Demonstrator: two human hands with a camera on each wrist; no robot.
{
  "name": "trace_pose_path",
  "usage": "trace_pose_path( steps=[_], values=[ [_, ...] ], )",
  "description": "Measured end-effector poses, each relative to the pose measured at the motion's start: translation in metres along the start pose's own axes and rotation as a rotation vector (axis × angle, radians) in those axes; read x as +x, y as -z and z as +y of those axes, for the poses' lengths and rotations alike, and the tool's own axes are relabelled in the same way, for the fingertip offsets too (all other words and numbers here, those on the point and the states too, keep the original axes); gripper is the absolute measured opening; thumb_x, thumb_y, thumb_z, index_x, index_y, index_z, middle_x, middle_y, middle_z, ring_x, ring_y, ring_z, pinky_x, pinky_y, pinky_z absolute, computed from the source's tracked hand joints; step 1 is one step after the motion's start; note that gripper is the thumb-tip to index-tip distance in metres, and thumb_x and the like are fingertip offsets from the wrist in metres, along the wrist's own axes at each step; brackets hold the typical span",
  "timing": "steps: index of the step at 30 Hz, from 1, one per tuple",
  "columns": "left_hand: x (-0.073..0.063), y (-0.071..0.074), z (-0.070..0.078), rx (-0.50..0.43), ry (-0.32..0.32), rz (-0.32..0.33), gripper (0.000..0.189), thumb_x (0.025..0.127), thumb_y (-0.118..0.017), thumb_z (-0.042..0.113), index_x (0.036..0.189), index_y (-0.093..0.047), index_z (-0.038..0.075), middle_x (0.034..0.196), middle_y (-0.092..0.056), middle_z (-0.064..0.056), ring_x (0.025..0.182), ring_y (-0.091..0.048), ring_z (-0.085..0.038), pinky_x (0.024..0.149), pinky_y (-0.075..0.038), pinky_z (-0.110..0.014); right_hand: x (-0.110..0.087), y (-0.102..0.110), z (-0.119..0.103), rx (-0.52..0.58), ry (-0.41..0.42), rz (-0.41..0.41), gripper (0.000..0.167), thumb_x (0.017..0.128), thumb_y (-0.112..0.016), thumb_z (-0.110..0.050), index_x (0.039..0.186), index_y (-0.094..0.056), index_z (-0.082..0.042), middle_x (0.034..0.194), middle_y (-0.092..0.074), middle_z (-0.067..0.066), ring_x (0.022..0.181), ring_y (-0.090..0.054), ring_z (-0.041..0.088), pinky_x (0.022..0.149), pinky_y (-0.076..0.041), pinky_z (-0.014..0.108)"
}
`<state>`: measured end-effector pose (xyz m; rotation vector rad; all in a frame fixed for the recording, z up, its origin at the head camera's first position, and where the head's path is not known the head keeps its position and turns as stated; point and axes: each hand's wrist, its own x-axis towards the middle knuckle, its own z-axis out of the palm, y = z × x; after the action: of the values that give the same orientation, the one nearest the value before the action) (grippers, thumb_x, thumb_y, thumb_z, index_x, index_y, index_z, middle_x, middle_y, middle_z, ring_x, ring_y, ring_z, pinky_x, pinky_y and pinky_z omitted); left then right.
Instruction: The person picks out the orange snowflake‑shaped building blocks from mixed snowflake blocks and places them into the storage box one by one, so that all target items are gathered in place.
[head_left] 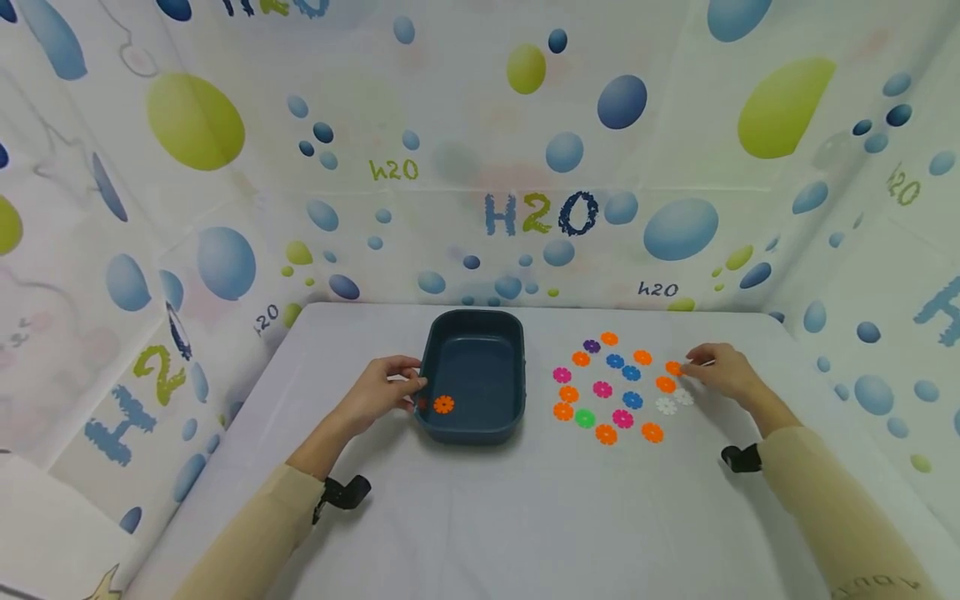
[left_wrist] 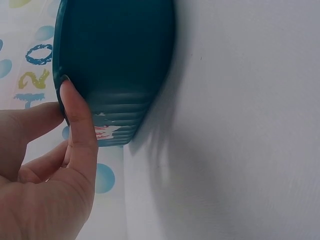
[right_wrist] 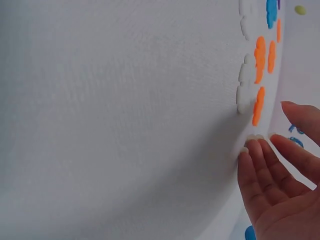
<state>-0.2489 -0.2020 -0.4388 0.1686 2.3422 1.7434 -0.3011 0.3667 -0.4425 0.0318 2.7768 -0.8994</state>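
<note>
My left hand [head_left: 381, 387] grips the left rim of a dark teal plastic bin [head_left: 474, 437], thumb and fingers pinching its wall in the left wrist view. One orange flower-shaped piece [head_left: 444, 404] lies inside the bin. My right hand [head_left: 724, 372] hovers low over the table beside an orange flower piece [head_left: 672, 367]. In the right wrist view a small gap separates its fingertips from the nearest orange piece [right_wrist: 258, 106], and the thumb stands apart from the fingers. Two white flower pieces [head_left: 666, 406] lie just below that hand.
Several flower pieces lie flat between bin and right hand: blue [head_left: 632, 401], pink [head_left: 602, 389], one green [head_left: 584, 418], one purple [head_left: 592, 346] and more orange [head_left: 606, 434]. A white cloth covers the table [head_left: 525, 517]. A printed curtain [head_left: 465, 125] encloses the back and sides.
</note>
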Motion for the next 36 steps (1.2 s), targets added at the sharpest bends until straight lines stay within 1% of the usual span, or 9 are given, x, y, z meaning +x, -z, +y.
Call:
trace_pose_path(
  steps=[4,8,15,17,24,31,34,36],
  values=[
    [0.0,-0.001,-0.001,-0.002,0.002,0.001,0.047,0.1,-0.065,0.007,0.141,-0.049,-0.011,0.106,-0.051,-0.015,0.087,-0.065,-0.026,0.066,-0.062,-0.03,0.006,-0.004,0.004,0.02,-0.029,0.004,0.055,0.102,-0.062,-0.033,0.136,-0.052,0.008,0.131,-0.052,0.031,0.114,-0.051,0.044,0.099,-0.052,0.057],
    [0.001,-0.001,-0.002,-0.004,0.006,0.005,0.047,0.1,-0.065,0.006,0.141,-0.05,-0.01,0.106,-0.051,-0.015,0.085,-0.065,-0.024,0.066,-0.062,-0.03,0.006,-0.008,0.001,0.03,-0.036,0.009,0.052,0.101,-0.064,-0.032,0.133,-0.054,0.008,0.128,-0.053,0.031,0.112,-0.05,0.043,0.101,-0.051,0.057],
    [-0.001,-0.002,-0.001,-0.005,0.012,0.002,0.046,0.1,-0.064,0.005,0.141,-0.05,-0.011,0.106,-0.051,-0.015,0.082,-0.065,-0.023,0.065,-0.062,-0.03,0.007,-0.011,-0.001,0.012,-0.045,0.011,0.05,0.099,-0.066,-0.029,0.129,-0.056,0.01,0.121,-0.057,0.029,0.105,-0.052,0.041,0.096,-0.053,0.053],
    [-0.001,-0.002,-0.001,-0.006,0.01,0.0,0.046,0.1,-0.064,0.005,0.141,-0.05,-0.011,0.106,-0.051,-0.015,0.082,-0.065,-0.023,0.065,-0.062,-0.03,0.009,-0.012,0.0,0.014,-0.047,0.008,0.05,0.099,-0.066,-0.029,0.129,-0.056,0.01,0.121,-0.057,0.029,0.105,-0.052,0.041,0.096,-0.053,0.053],
    [-0.001,0.0,0.002,-0.008,0.004,-0.003,0.047,0.1,-0.065,0.005,0.142,-0.049,-0.011,0.106,-0.051,-0.016,0.087,-0.066,-0.032,0.065,-0.062,-0.031,0.011,-0.009,-0.003,0.033,-0.071,-0.003,0.052,0.1,-0.066,-0.029,0.131,-0.054,0.01,0.125,-0.055,0.03,0.108,-0.051,0.042,0.101,-0.05,0.056],
    [-0.001,0.0,0.001,0.008,0.003,-0.002,0.047,0.1,-0.064,0.006,0.142,-0.049,-0.011,0.107,-0.052,-0.016,0.088,-0.066,-0.029,0.067,-0.062,-0.03,0.012,-0.01,-0.002,0.042,-0.073,0.015,0.051,0.099,-0.066,-0.027,0.131,-0.052,0.01,0.126,-0.054,0.03,0.109,-0.05,0.042,0.103,-0.05,0.056],
    [-0.001,0.0,0.001,0.007,0.004,-0.004,0.048,0.1,-0.064,0.006,0.142,-0.049,-0.011,0.107,-0.051,-0.016,0.089,-0.065,-0.03,0.067,-0.062,-0.03,0.012,-0.012,-0.001,0.058,-0.075,0.031,0.05,0.099,-0.066,-0.025,0.131,-0.052,0.01,0.125,-0.054,0.03,0.107,-0.052,0.04,0.102,-0.052,0.054],
    [-0.001,0.0,0.001,0.008,0.006,-0.005,0.048,0.1,-0.064,0.006,0.142,-0.049,-0.011,0.107,-0.051,-0.016,0.091,-0.065,-0.032,0.067,-0.062,-0.03,0.011,-0.012,-0.001,0.068,-0.065,0.043,0.048,0.1,-0.066,-0.024,0.13,-0.053,0.011,0.123,-0.056,0.03,0.104,-0.054,0.039,0.098,-0.054,0.049]
  ],
)
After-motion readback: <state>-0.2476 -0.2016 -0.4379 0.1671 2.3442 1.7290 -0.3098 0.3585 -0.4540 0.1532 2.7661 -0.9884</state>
